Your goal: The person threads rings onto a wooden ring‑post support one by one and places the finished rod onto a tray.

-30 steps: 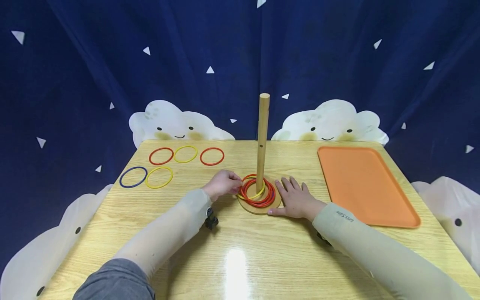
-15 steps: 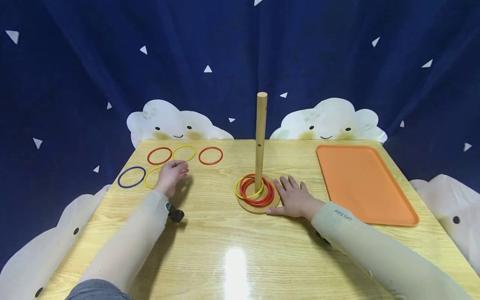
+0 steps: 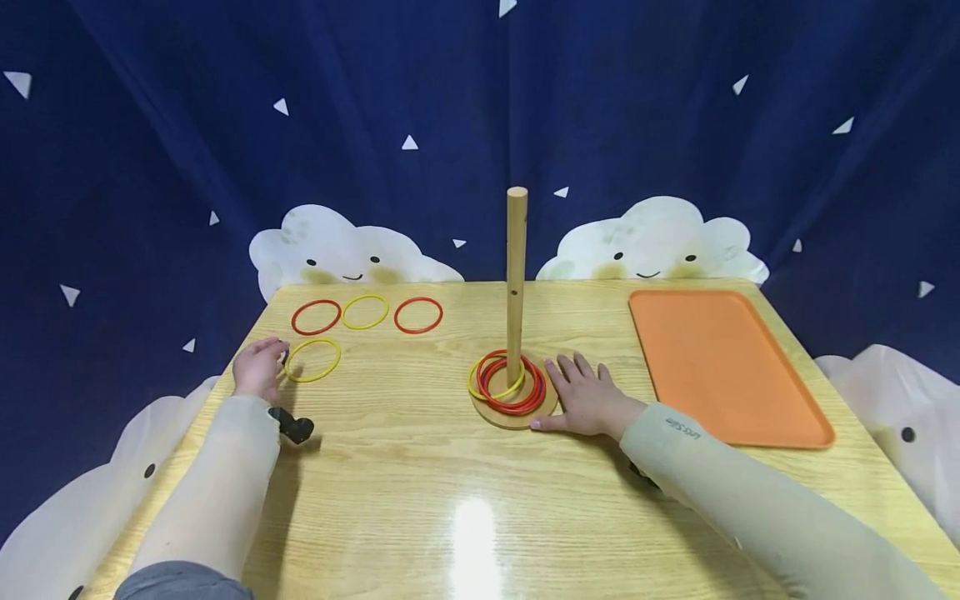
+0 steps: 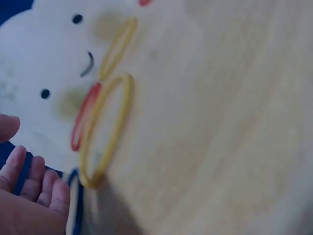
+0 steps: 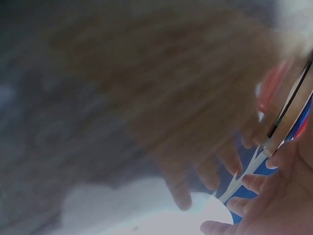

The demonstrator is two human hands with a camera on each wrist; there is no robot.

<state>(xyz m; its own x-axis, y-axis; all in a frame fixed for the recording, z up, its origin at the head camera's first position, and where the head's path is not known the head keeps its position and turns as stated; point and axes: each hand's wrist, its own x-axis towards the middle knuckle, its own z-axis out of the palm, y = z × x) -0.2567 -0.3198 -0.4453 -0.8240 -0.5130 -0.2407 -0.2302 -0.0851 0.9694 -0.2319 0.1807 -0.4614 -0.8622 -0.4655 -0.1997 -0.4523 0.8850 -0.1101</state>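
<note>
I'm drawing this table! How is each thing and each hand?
Post: upright
Base: flat on the table
Stacked rings: around the post
Loose red rings: lying flat
Loose yellow rings: lying flat
Blue ring: partly hidden
Tray: lying flat
Curtain: hanging
Left hand: fingers relaxed
Right hand: spread at base's edge

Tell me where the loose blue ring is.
The left wrist view shows the blue ring at lower left, beside the left hand; the head view has it mostly hidden by that hand, just left of the nearer loose yellow ring.
</note>
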